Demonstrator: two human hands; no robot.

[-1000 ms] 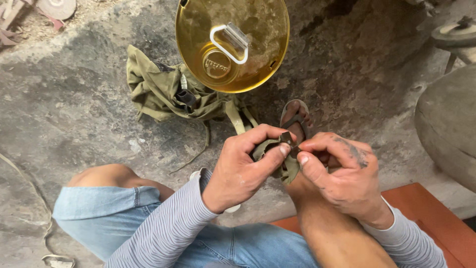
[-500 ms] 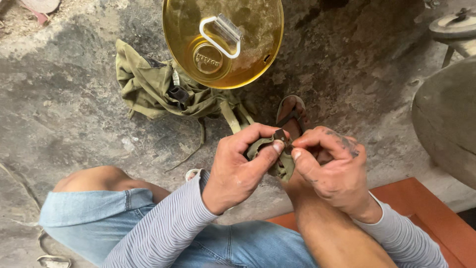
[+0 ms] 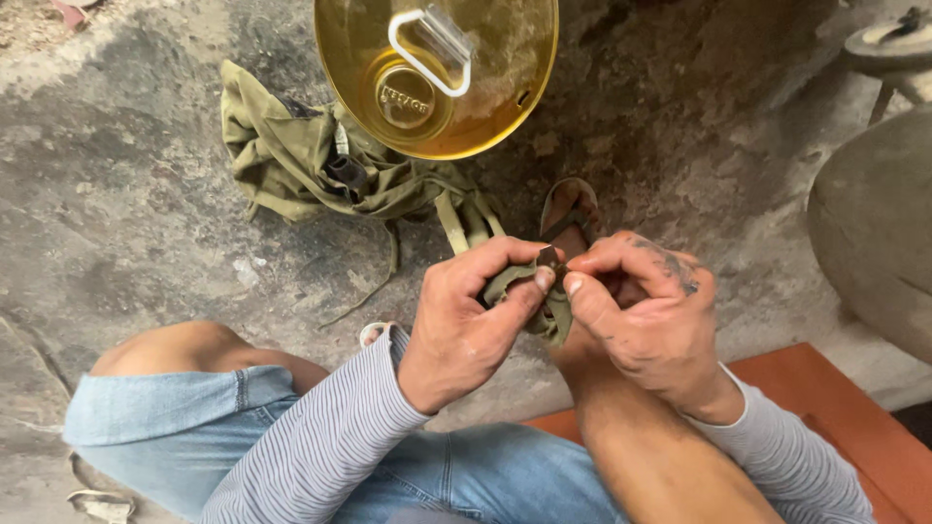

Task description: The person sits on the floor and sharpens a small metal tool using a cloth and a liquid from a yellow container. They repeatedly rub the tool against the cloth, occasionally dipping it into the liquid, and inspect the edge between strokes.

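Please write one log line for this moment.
left hand: pinches olive strap | right hand: pinches small dark buckle | yellow can: on floor

left hand [image 3: 466, 325] and right hand [image 3: 646, 315] pinching olive strap [image 3: 515, 286] between fingertips, small dark buckle [image 3: 549, 258] at thumb tips, olive bag [image 3: 311, 165] and yellow can [image 3: 437, 73] beyond fingers

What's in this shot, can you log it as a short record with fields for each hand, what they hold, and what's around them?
left hand: pinches the olive strap and a small dark buckle
right hand: fingertips on the same buckle, from the other side
strap: runs back to an olive cloth bag on the ground
beyond the bag: round yellow metal can with a white handle
under the person: reddish board
floor: rough concrete
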